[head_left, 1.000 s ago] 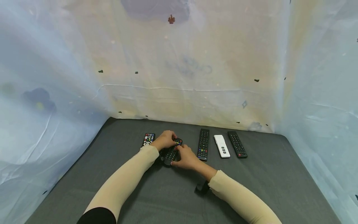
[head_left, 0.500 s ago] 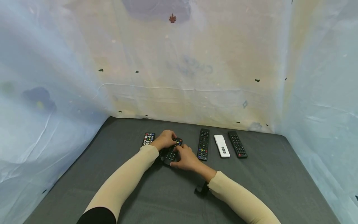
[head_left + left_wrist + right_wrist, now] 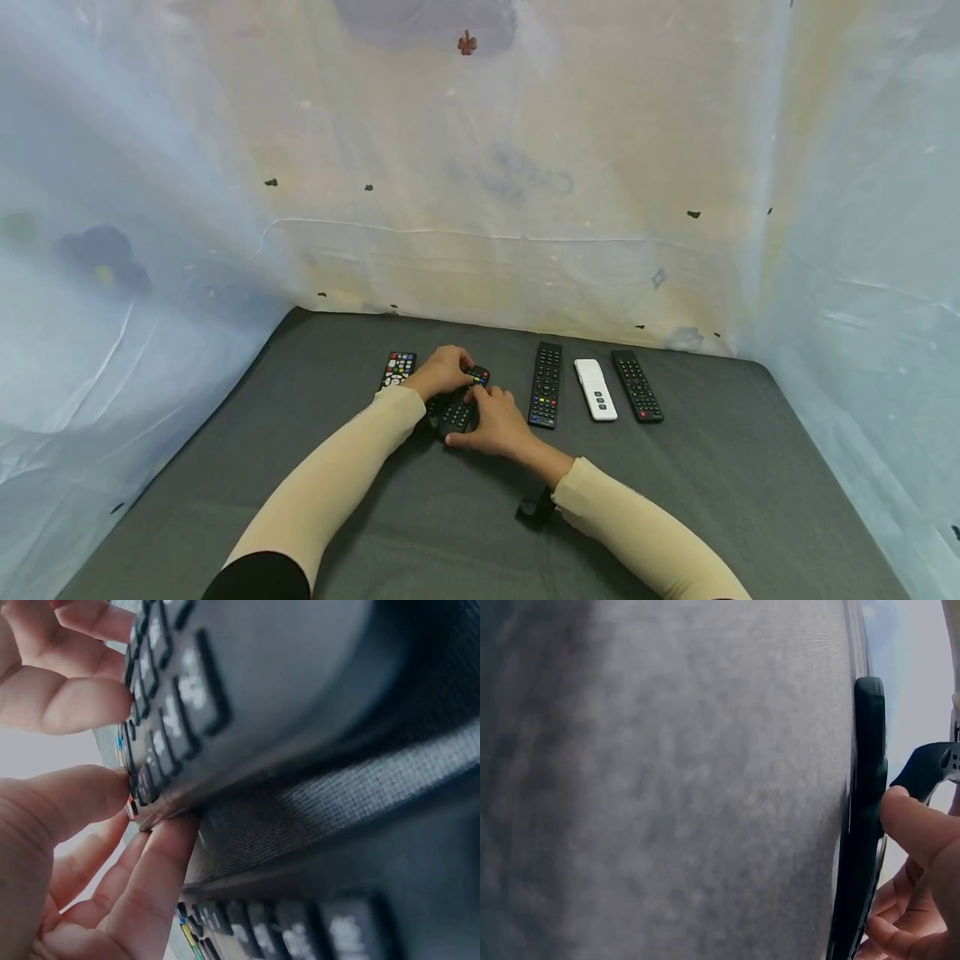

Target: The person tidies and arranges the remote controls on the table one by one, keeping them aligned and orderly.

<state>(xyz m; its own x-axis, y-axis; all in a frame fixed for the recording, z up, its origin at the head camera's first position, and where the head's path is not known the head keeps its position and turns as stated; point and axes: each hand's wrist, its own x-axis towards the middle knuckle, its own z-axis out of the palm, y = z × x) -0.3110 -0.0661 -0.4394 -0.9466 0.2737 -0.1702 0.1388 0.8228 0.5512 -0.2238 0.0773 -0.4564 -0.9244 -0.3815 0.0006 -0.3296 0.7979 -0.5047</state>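
Note:
A black remote control (image 3: pixel 454 413) lies tilted between both hands on the grey cloth. My left hand (image 3: pixel 444 372) pinches its far left side; in the left wrist view, the thumb (image 3: pixel 82 796) is on its button side and fingers reach under its edge. My right hand (image 3: pixel 498 422) grips the right side, its thumb at the near end, as the right wrist view shows with the thumb (image 3: pixel 911 817) against the dark remote body (image 3: pixel 870 750). A second button-covered remote (image 3: pixel 300 941) lies close below the left fingers. Another remote with coloured buttons (image 3: pixel 398 368) is partly hidden behind the left wrist.
Right of the hands lie a long black remote (image 3: pixel 545 386), a white remote (image 3: pixel 596 390) and another black remote (image 3: pixel 637 386). Grey cloth (image 3: pixel 450 533) covers the table. Patterned sheets (image 3: pixel 510 200) hang at the back and sides. A black strap (image 3: pixel 535 508) is at the right wrist.
My right thumb has slid left along the near end of the held remote. The left hand and the other remotes keep their places; the head view has tilted slightly.

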